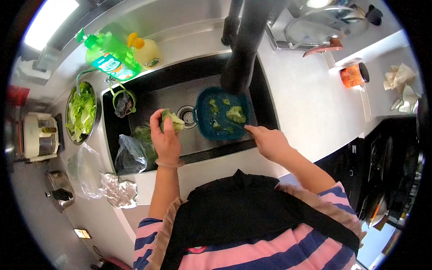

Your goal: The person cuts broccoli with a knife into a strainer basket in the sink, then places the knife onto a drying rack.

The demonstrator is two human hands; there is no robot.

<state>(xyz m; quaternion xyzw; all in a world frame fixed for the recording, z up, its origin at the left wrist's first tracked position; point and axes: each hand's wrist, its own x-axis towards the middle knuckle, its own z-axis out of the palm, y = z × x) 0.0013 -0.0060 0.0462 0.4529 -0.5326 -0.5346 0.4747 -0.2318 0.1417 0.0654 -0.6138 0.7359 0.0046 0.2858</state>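
My left hand (165,137) is closed around a piece of broccoli (177,122), its pale cut stem pointing right, over the left half of the sink. My right hand (268,140) is closed at the lower right rim of a blue basin (200,128). It grips a thin knife-like tool (238,125), mostly hidden and hard to make out, reaching over the basin. Several broccoli florets (236,114) lie inside that basin. Below and left of my left hand, more greens (143,134) sit by a clear plastic bag (131,154) in the sink.
A black faucet (238,67) hangs over the basin. The dark sink (157,88) has a drain (187,116). At left are a bowl of lettuce (81,112), a green soap bottle (110,56) and crumpled foil (119,190). An orange jar (353,75) stands on the right.
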